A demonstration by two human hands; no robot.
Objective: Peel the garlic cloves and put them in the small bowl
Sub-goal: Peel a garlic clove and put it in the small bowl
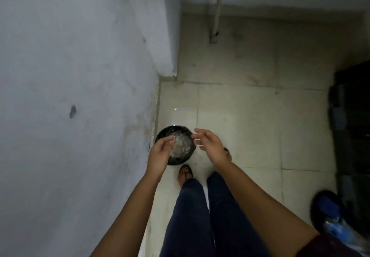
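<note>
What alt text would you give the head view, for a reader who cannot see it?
A person's left hand and right hand hover above a dark round container of pale scraps on a tiled floor, beside a bluish wall.

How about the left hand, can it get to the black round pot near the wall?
Probably yes. The left hand hangs right over the black round pot, and nothing shows between them. The pot seems to sit low on the tiled floor, so the person may need to bend down.
</note>
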